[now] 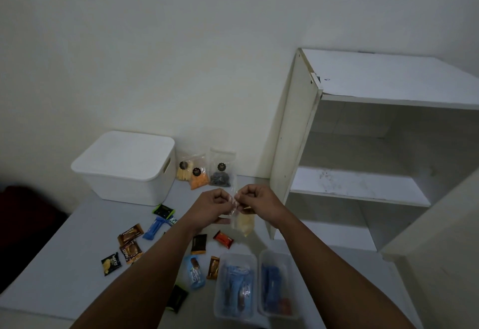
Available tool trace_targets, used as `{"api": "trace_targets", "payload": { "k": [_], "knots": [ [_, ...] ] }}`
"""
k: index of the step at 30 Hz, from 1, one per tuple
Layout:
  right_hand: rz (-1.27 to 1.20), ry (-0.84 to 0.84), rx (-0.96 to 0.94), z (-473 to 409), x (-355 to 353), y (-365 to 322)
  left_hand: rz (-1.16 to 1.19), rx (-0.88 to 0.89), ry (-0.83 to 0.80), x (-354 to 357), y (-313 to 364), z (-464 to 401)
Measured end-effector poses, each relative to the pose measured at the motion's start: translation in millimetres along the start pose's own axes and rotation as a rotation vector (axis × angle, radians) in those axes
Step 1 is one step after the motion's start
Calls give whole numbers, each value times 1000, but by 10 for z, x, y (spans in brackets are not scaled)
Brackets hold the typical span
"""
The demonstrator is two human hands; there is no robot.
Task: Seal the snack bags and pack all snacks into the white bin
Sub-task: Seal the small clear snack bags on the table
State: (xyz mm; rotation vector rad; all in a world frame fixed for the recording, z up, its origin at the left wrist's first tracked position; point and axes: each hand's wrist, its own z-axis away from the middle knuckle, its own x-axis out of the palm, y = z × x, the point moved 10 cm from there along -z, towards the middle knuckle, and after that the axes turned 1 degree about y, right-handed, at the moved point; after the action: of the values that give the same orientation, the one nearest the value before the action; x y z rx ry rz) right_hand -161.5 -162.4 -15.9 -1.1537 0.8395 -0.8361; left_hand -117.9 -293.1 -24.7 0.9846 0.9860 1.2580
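Both my hands hold up a clear snack bag (243, 222) with pale yellow contents above the table's middle. My left hand (213, 205) pinches its top edge from the left, and my right hand (255, 200) pinches it from the right. The white bin (124, 170) sits at the back left with its lid on. Three more clear bags lean by the wall beside it: pale sticks (184, 170), orange pieces (199, 179) and dark pieces (220, 177). Several small wrapped snacks (131, 244) lie scattered on the table under my arms.
Two clear plastic tubs (234, 286) (278, 286) with blue-wrapped snacks stand at the front right. A white open shelf unit (363, 147) rises at the right, its door (440, 251) swung out. The pale table (64, 264) ends at the left beside something dark red.
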Motion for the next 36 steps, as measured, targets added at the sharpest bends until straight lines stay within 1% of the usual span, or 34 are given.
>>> {"api": "trace_targets", "payload": {
  "k": [2,5,7,10,17,20,23,27,29,31,34,36],
  "knots": [
    [-6,-3,1,-9,-20,17,-38,-12,-20,22,-28,-10],
    [-2,35,3,-24,-85,28,-94,30,-19,64,-4,-32],
    [43,49,7,-39,-103,33,-119,62,34,36,31,-56],
    [109,25,16,-54,-70,73,-132,79,121,-56,72,-100],
    [222,30,-12,-154,-36,94,-86,26,186,-143,61,-143],
    [301,-31,-65,-192,30,35,-92,5,257,-200,38,-134],
    [380,-120,-124,-177,114,25,-44,-19,325,-303,51,-149],
    [380,-176,-127,-154,186,105,-68,-4,334,-336,163,-180],
    [344,-154,-90,-153,183,152,-74,-2,322,-316,183,-192],
    [306,-83,-70,-172,139,185,-50,-15,294,-287,167,-199],
    [275,46,-110,-203,62,171,-34,-62,229,-250,90,-205],
    [273,74,-138,-237,58,165,8,-109,209,-259,8,-214]
  ]
}}
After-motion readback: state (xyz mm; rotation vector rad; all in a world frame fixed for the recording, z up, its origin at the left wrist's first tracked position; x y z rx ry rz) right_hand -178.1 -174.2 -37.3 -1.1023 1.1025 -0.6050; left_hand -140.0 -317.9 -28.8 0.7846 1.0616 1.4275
